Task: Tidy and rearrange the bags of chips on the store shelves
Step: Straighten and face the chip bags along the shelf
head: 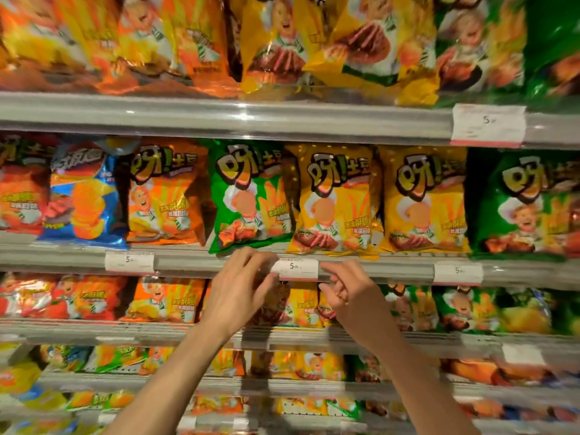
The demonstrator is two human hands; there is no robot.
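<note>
Both my hands at the price tag point(298, 269), left hand point(241, 285) pinching its left edge, right hand point(348, 290) fingers curled at its right edge, green chip bag point(251, 199) above.

Both my forearms reach up and inward, bare, toward the price tag point(297, 267) on the shelf rail. My left hand point(240, 285) sits at the tag's left end, fingers curled with the tips on its edge, thumb below. My right hand point(348, 285) is at the tag's right end, fingers bent, pinching its lower corner. The wrists stay apart.
</note>
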